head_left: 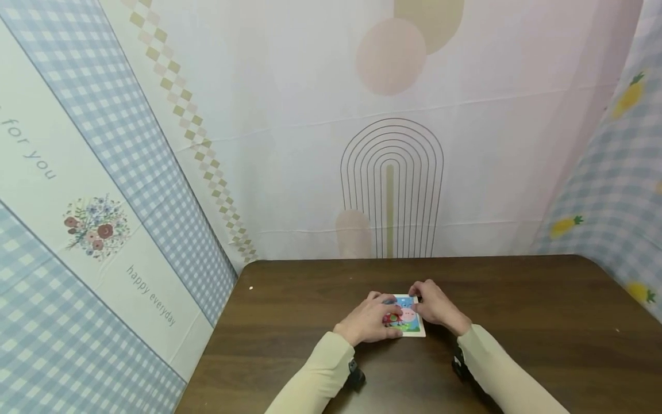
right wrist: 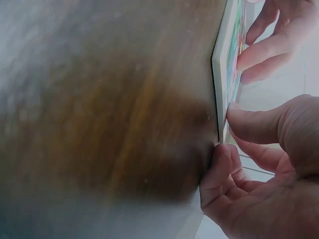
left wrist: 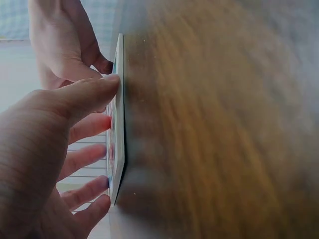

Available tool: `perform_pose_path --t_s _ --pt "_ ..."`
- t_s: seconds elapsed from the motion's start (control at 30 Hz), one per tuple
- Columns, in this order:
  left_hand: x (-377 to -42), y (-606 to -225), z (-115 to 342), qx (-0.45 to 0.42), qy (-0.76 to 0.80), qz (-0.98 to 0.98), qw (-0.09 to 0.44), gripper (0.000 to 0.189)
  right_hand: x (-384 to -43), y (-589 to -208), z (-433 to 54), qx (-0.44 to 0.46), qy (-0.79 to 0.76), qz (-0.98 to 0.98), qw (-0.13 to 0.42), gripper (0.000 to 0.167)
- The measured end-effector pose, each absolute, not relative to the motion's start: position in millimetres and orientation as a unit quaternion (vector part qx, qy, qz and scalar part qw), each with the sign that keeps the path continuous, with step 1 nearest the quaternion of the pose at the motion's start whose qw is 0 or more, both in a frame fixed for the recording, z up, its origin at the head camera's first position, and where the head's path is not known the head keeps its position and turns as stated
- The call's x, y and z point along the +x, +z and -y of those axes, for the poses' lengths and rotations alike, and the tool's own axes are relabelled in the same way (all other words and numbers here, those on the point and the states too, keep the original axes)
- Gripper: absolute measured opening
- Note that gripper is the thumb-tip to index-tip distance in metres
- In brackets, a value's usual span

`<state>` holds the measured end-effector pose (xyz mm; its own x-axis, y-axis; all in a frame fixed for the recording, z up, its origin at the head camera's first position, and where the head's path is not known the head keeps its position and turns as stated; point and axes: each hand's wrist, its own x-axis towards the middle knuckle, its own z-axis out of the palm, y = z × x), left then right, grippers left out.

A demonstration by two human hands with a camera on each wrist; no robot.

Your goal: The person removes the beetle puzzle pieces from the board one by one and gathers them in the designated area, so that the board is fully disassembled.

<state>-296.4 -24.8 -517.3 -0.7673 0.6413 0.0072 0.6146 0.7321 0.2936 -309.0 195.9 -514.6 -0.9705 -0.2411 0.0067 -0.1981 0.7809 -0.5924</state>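
Note:
On the brown table lies a thin, squarish cartoon picture board (head_left: 412, 326) with a white border and a pink pig on a blue and green ground. My left hand (head_left: 369, 319) rests across its left part, fingers spread over the picture; in the left wrist view the thumb (left wrist: 102, 89) touches the near edge. At the far right corner, my right hand (head_left: 437, 305) holds the board, thumb on its face and curled fingers (right wrist: 219, 169) against the edge. The board's pale side (right wrist: 218, 84) shows in the right wrist view. The left hand covers part of the picture.
The table (head_left: 517, 305) has a dark wood grain and rounded far corners. Behind it hangs a pale patterned cloth (head_left: 289, 172), with blue checked cloth (head_left: 170, 201) at the left. A tiny white speck (head_left: 251, 288) lies near the far left corner.

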Motion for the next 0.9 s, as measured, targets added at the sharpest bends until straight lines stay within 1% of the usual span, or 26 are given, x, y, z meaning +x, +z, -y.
perform_pose_path --t_s 0.13,0.23,0.37,0.57,0.83,0.9 --pt "-297.3 -517.2 24.4 0.341 0.135 -0.929 0.047 0.045 -308.9 -513.1 -195.0 -0.110 -0.307 -0.945 0.038 0.017" --pt "-297.5 -517.5 24.2 0.342 0.131 -0.929 0.049 0.045 -310.1 -512.4 -194.2 -0.118 -0.311 -0.942 0.047 0.009" --pt "-297.7 -517.5 23.9 0.342 0.129 -0.929 0.051 0.045 -311.0 -512.0 -194.9 -0.126 -0.312 -0.941 0.044 0.007" --pt "-298.9 -517.9 22.9 0.343 0.130 -0.929 0.054 0.046 -310.7 -511.2 -198.2 -0.113 -0.304 -0.946 0.022 0.015" --pt "-298.5 -519.6 24.7 0.340 0.132 -0.929 0.057 0.047 -316.8 -512.9 -199.7 -0.104 -0.313 -0.943 0.050 0.017" --pt "-299.0 -520.5 24.7 0.340 0.134 -0.929 0.059 0.048 -318.1 -513.7 -200.0 -0.107 -0.314 -0.942 0.057 0.011"
